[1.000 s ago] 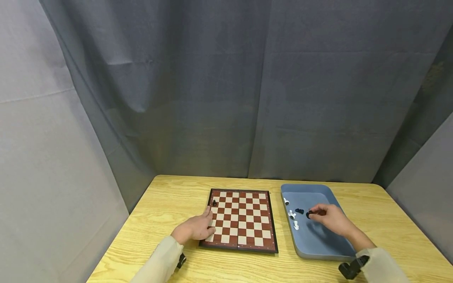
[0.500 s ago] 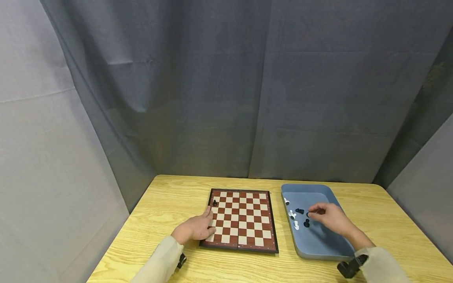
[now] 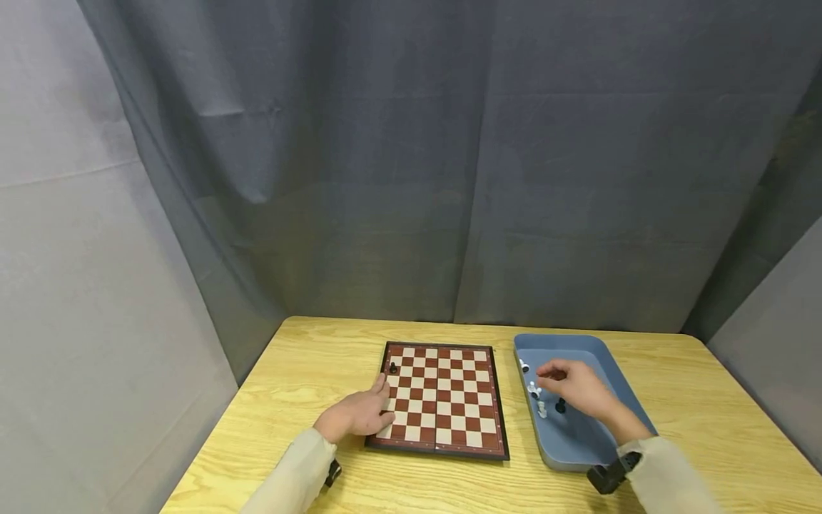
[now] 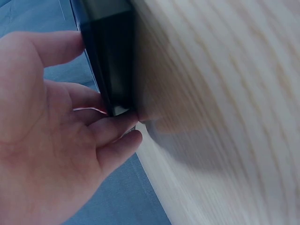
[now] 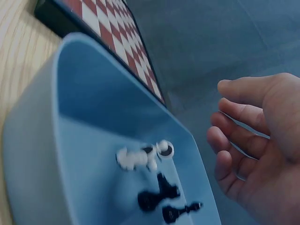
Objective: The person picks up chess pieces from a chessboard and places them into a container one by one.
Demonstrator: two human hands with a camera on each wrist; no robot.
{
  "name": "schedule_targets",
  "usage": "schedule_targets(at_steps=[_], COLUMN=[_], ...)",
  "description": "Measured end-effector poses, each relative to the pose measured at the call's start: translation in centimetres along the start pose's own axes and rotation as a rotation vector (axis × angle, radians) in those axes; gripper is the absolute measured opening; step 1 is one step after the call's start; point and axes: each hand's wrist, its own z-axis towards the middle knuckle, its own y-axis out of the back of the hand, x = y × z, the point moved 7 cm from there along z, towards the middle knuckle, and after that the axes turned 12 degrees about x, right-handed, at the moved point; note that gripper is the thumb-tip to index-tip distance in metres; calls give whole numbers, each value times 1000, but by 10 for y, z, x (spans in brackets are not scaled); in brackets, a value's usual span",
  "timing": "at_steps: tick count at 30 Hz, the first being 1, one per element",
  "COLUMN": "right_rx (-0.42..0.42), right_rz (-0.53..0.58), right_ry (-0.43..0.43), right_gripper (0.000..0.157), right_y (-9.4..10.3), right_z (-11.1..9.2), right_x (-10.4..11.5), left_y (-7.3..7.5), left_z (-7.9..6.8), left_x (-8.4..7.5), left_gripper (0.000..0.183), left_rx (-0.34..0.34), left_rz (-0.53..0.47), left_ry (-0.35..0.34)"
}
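In the head view, my left hand (image 3: pixel 359 412) lies at the left edge of a red-and-white chessboard (image 3: pixel 443 442), thumb and fingers spread. The left wrist view shows its thumb and fingertips touching the board's dark side (image 4: pixel 110 56). A black chess piece (image 3: pixel 393 368) stands on the board near its far left corner. My right hand (image 3: pixel 574 385) is over a blue tray (image 3: pixel 546 450). From the right wrist, its fingers (image 5: pixel 234 108) look loosely bent, with nothing visible between them and the thumb. Black pieces (image 5: pixel 171 214) and white pieces (image 5: pixel 133 159) lie below in the tray.
The tray's raised rim (image 5: pixel 61 70) stands close to the board's right side, with a strip of wooden table (image 3: pixel 516 442) between them. Grey curtains (image 3: pixel 398 178) hang behind the table and at both sides. Dark wrist devices (image 3: pixel 613 472) show at the sleeves.
My right hand was fingering a black piece in the tray. A black piece came into view below it, then the hand shifted left across the tray. My left hand stayed on the board.
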Motion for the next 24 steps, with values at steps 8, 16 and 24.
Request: schedule_targets(at_steps=[8, 16, 24], right_rx=[14, 30, 66], right_rz=[21, 31, 83], right_ry=[44, 85, 107], right_gripper=[23, 21, 22], right_y=[-17, -37, -61], right_z=[23, 42, 64], right_x=[20, 40, 53], left_y=[0, 1, 0], left_z=[0, -1, -1], left_x=[1, -3, -4], left_gripper=[68, 68, 69], left_rx=[-5, -6, -2], left_rz=[-9, -16, -22], left_ry=[10, 19, 21])
